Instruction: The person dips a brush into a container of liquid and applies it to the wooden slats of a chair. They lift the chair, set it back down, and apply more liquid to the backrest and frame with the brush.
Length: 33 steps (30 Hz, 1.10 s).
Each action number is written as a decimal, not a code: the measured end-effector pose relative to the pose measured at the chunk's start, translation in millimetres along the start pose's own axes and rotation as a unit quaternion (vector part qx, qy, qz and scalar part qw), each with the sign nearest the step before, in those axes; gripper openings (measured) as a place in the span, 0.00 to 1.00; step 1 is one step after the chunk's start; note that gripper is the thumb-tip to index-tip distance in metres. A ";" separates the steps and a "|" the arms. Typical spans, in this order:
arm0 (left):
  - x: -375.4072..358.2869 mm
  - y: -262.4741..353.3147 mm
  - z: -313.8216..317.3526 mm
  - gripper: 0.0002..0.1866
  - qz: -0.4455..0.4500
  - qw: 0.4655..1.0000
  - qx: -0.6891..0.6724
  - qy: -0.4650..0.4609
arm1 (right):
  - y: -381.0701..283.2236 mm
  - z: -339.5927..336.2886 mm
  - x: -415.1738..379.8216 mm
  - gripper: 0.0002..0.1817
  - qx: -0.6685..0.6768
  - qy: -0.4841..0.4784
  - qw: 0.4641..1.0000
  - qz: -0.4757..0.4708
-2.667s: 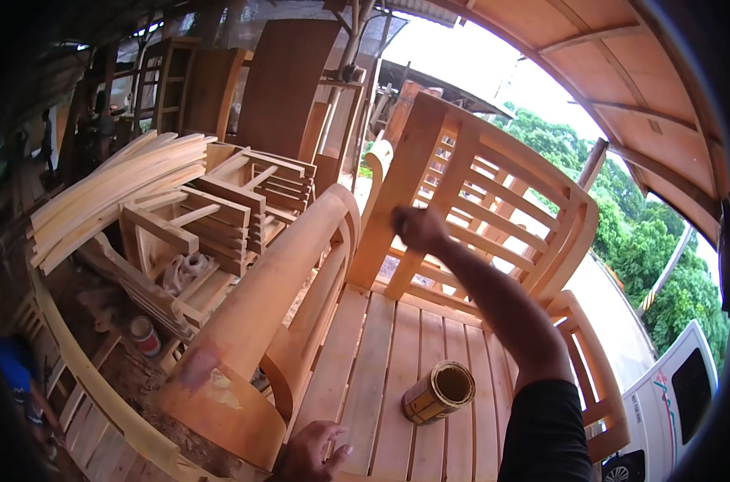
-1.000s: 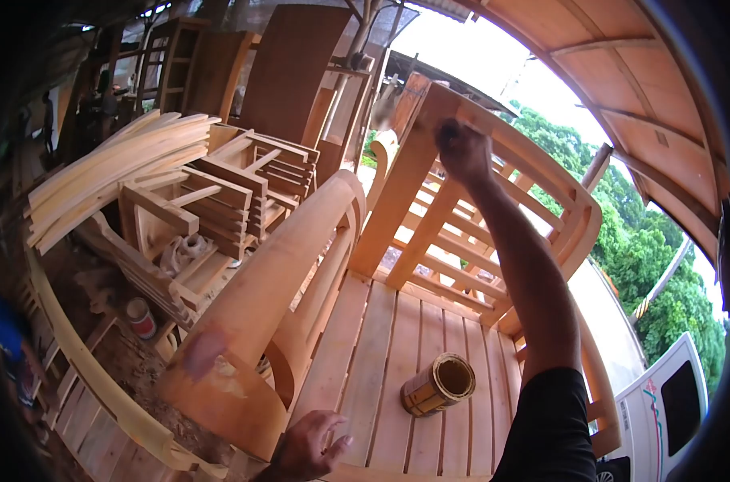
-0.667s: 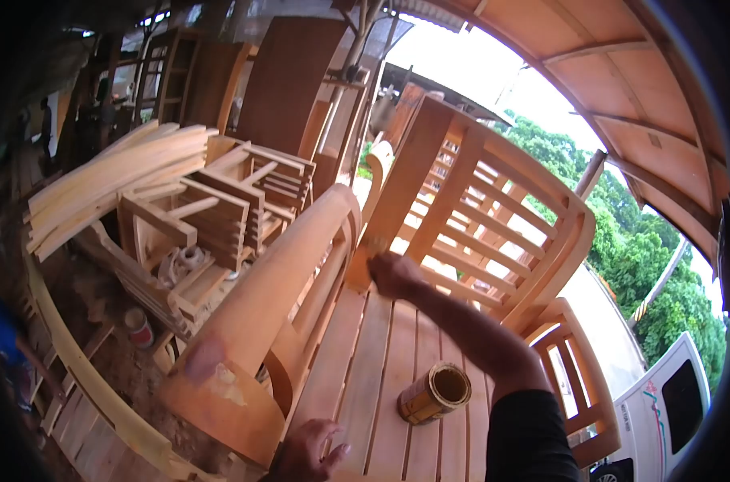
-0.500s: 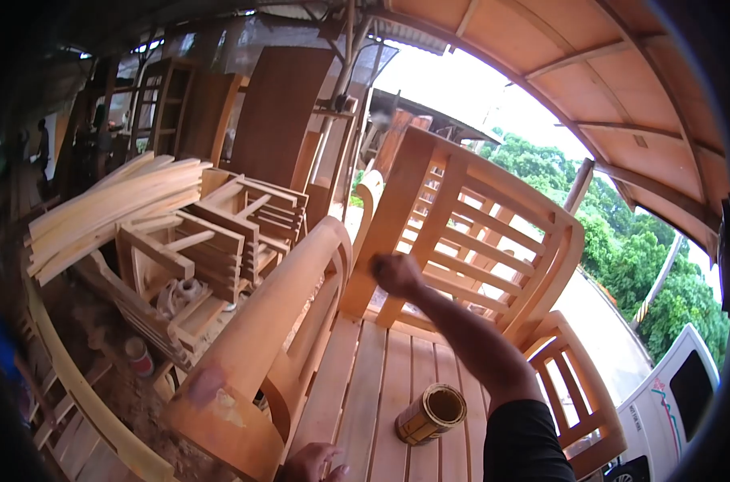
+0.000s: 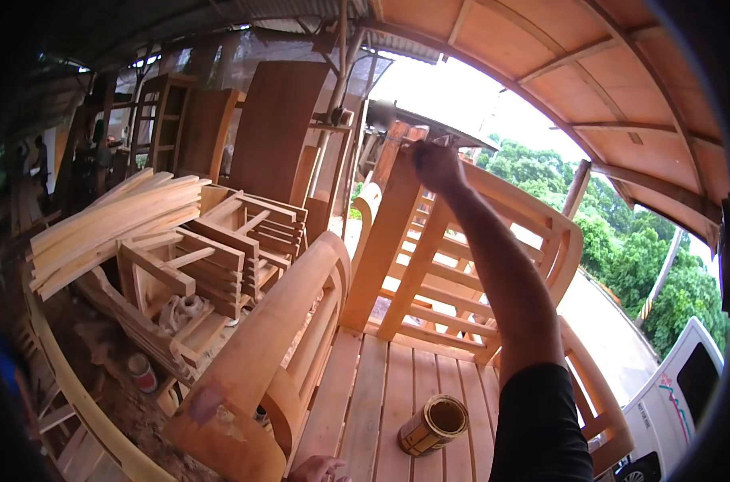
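Note:
A wooden bench with a slatted seat (image 5: 365, 402), a slatted back (image 5: 461, 241) and a wide curved armrest (image 5: 256, 345) fills the middle. My right hand (image 5: 441, 167) is closed at the top end of the wide board of the back; what it grips, if anything, is hidden. An open tin can (image 5: 433, 426) with brown contents stands on the seat slats. At the bottom edge shows part of my left hand (image 5: 318, 468), low beside the armrest, its fingers partly cut off by the frame.
Cut boards (image 5: 116, 225) lie stacked at the left beside unfinished wooden frames (image 5: 180, 257). Another can (image 5: 142, 373) is on the ground. Tall panels (image 5: 273, 128) stand behind. A white vehicle (image 5: 682, 402) is at the lower right.
My right hand has moved up along the wide board of the back, from its lower part to its top end. My left hand sits slightly lower in view.

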<state>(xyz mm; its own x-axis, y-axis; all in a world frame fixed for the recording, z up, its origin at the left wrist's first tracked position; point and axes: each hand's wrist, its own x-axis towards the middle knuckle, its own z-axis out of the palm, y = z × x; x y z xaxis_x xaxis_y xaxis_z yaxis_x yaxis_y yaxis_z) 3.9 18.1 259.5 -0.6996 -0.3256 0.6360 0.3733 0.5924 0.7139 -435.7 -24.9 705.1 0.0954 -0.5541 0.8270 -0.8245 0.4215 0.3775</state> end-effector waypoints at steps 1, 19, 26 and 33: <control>-0.1 0.2 -0.1 0.16 -0.004 1.000 0.001 -0.002 | -10.1 3.9 -10.1 0.09 -0.025 -0.036 0.999 -0.018; 4.9 6.3 -5.0 0.15 -0.007 0.999 -0.035 0.008 | 30.9 21.1 28.7 0.12 -0.049 -0.029 0.998 0.039; 7.0 10.1 -8.1 0.16 -0.040 0.998 -0.051 -0.017 | 35.7 8.8 3.4 0.10 -0.049 -0.021 0.997 0.049; 9.9 14.4 -11.3 0.15 -0.037 0.998 -0.047 -0.027 | -13.6 20.8 -155.5 0.08 0.045 -0.018 0.996 -0.077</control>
<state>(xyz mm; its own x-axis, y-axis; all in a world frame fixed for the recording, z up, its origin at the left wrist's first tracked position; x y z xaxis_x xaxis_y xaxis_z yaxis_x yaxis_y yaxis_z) 9.3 15.1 279.4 -0.7575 -0.3245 0.5664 0.3739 0.4955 0.7840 -450.9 40.6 562.7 0.2057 -0.6329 0.7464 -0.8483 0.2649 0.4585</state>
